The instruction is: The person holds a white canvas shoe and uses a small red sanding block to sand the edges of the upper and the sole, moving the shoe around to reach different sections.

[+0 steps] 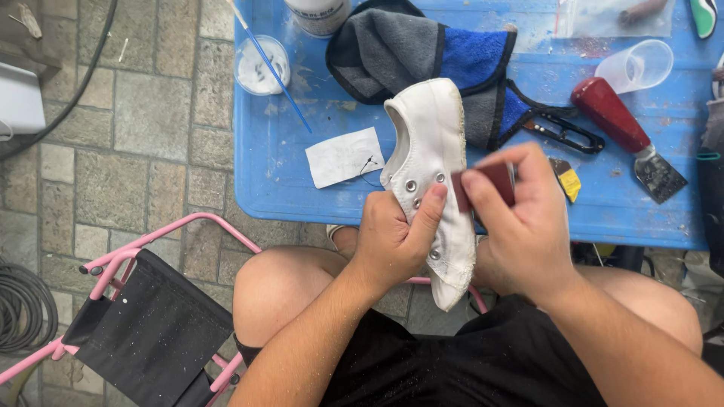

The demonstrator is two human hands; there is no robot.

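We are holding a white canvas shoe [434, 162] above the near edge of the blue plastic table [279, 181], over our bare knees, its heel opening pointing away from us and its worn toe pointing down toward our lap. Our left hand [392, 241] is closing its grip around the side of the shoe, the thumb lying beside the metal eyelets. Our right hand [524, 226] is pinching a small dark red block [490, 185] between thumb and fingers and pressing it against the shoe's side. On the table, a clear plastic bag [603, 19] with a brown piece inside is lying at the far edge, and a white paper slip [343, 156] with a dark mark is lying just left of the shoe. A round clear cup holding white paste [260, 66] is sitting at the far left with a thin blue stick [275, 75] resting across it; an empty clear plastic cup [637, 65] is lying tipped on its side near a red-handled scraper [626, 136]. A grey and blue cloth [422, 56] is lying bunched behind the shoe. A pink folding stool with a black seat [143, 316] is standing on the stone floor [136, 113].
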